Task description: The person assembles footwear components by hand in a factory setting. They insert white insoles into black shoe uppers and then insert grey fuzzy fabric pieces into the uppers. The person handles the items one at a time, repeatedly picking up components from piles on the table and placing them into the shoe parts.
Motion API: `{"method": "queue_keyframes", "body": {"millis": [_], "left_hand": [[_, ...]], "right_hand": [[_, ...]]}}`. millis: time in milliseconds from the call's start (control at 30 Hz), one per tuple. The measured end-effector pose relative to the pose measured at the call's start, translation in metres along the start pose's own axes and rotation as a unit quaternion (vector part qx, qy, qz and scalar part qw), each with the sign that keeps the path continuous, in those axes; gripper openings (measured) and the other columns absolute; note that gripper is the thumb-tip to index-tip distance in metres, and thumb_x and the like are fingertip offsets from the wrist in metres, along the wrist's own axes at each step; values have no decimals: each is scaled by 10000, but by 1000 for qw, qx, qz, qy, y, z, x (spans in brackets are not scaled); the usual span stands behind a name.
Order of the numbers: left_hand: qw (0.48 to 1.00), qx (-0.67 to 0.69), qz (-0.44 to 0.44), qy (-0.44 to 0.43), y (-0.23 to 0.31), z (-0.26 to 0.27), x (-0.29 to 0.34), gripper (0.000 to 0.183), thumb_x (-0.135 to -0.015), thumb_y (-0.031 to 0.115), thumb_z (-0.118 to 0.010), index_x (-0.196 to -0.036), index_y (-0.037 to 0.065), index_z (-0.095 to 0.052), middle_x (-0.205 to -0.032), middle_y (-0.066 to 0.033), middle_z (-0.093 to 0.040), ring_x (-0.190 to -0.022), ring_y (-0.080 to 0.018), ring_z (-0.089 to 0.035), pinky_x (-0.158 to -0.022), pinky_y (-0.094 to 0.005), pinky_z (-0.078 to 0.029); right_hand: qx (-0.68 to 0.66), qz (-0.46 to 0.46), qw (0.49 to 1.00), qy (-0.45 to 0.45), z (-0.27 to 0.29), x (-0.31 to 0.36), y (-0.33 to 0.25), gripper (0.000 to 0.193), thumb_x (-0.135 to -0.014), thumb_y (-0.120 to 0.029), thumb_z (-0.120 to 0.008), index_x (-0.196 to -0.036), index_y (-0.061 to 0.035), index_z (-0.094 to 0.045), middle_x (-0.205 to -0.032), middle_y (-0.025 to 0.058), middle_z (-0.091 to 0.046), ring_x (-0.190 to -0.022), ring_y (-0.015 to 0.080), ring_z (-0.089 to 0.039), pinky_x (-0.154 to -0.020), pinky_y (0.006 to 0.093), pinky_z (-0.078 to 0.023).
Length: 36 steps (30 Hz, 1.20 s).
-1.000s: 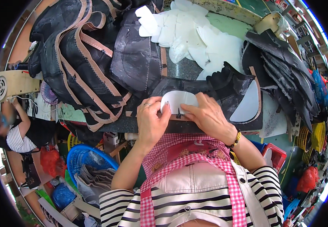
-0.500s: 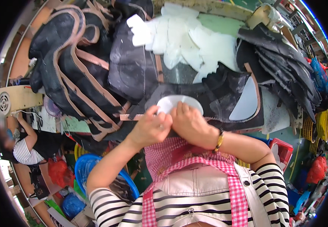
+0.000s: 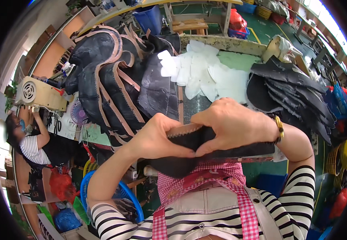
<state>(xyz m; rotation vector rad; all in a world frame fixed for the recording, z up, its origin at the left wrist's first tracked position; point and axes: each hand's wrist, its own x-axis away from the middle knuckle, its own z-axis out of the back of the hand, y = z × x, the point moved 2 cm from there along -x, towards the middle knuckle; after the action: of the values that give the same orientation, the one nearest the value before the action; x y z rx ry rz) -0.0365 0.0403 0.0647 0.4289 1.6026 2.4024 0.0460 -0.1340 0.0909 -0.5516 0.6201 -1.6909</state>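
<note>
Close in front of my apron, a black shoe upper (image 3: 177, 166) is raised and bent between my two hands. Its tan edge strip with zigzag stitching (image 3: 184, 130) runs across the gap between them. My left hand (image 3: 157, 137) grips one side, thumb on the near face. My right hand (image 3: 237, 125) pinches the other side, its thumb tip almost meeting the left thumb. The fingers behind the upper are hidden. Beyond my hands lies a pile of white stiffener-like pieces (image 3: 197, 72) on the worktable.
Several black uppers with tan edging (image 3: 109, 76) are heaped at the left. Another stack of black pieces (image 3: 293, 86) hangs over the table's right side. A blue basket (image 3: 135, 200) stands by my left arm. A co-worker (image 3: 37, 144) sits at a beige machine (image 3: 41, 93) on the left.
Both hands have come up off the table and now bend the black upper between them. The white oval piece under my fingers before is out of sight. The view has tilted upward.
</note>
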Motion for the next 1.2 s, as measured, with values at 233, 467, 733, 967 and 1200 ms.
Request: {"method": "queue_keyframes", "body": {"millis": [233,467,733,967,1200], "left_hand": [[953,222,-204,-26,0,-8,11,375,-594,48,-892,-910,-50,-717,-856,-81,-720,-795,-135,-663,-716,-262,-499],[884,317,-191,287,-27,-29,13,111,-762,-65,-727,-870,-66,-703,-853,-118,-717,-756,-153,-676,-663,-297,-558],[995,-90,-30,-6,-28,-59,15,88,-821,128,-738,-825,46,-771,-686,-61,-716,-656,-121,-677,-647,-243,-519],[890,-297,-335,-89,-21,-57,-60,336,-785,375,-736,-845,61,-634,-1045,-114,-665,-1155,-267,-594,-1098,-459,-332],[775,-439,-450,-61,-5,-83,-59,268,-823,242,-668,-665,110,-497,-551,-8,-480,-600,-156,-557,-892,-362,-464]], "right_hand": [[-425,154,850,-272,5,-46,14,258,-777,-148,-808,-850,63,-678,-775,26,-674,-710,85,-566,-628,254,-464],[-206,-41,936,282,62,50,52,224,-901,-200,-659,-904,23,-683,-775,61,-670,-732,95,-575,-696,258,-494],[-186,-86,977,53,-36,95,85,695,-832,-143,-729,-1435,-30,-403,-1212,133,-641,-1028,152,-596,-942,315,-462],[-213,-33,972,-91,-22,94,67,736,-773,-117,-713,-1445,-113,-413,-1245,159,-611,-1133,237,-589,-962,347,-455],[412,-238,807,350,66,200,230,464,-747,-263,-738,-1162,-74,-652,-1180,158,-644,-1049,316,-629,-893,398,-503]]}}
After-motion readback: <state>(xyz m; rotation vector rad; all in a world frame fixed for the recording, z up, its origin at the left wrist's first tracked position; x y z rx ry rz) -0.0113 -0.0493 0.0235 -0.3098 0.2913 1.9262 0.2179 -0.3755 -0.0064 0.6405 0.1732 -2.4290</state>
